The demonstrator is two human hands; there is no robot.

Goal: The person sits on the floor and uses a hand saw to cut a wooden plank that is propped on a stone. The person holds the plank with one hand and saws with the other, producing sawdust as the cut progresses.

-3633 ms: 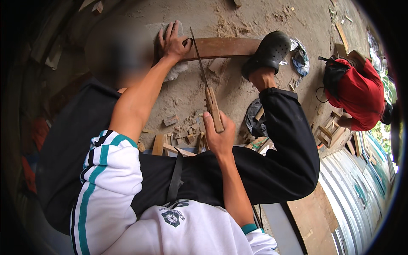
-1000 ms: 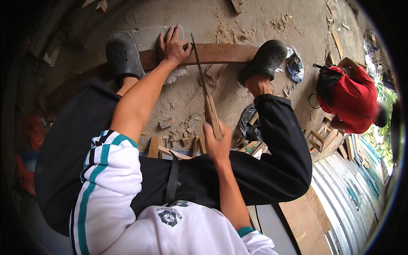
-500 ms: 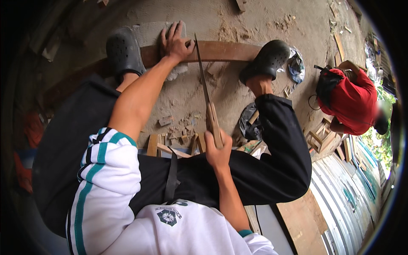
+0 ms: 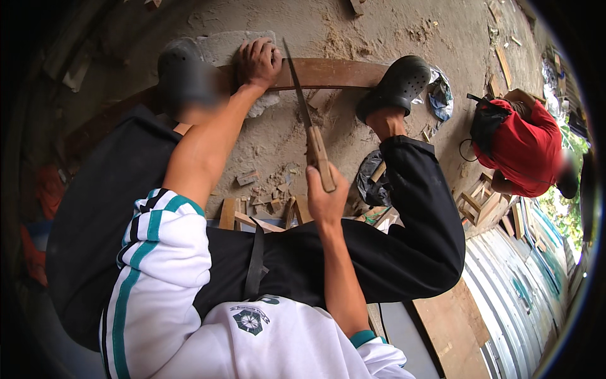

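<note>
A long brown wooden board [image 4: 338, 74] lies across a pale block [image 4: 218, 47], with a dark clog on my foot at either side. My left hand [image 4: 259, 62] is closed over the board, its fingers bent across the far edge, just left of the blade. In my right hand [image 4: 327, 194] is the wooden handle of a handsaw [image 4: 298, 88]. The thin dark blade crosses the board beside my left hand, and its tip sticks out past the far edge. My right fingers are wrapped round the handle, partly hidden.
Sawdust and offcuts [image 4: 248, 178] litter the ground. Black plastic [image 4: 372, 180] lies near my right leg. A person in a red shirt [image 4: 521, 148] bends over at the right, near a small wooden frame [image 4: 478, 202] and corrugated metal sheets [image 4: 511, 303].
My right hand and the saw have moved forward, so the blade's tip reaches farther past the board. My left fingers, stretched out before, are now bent over the board.
</note>
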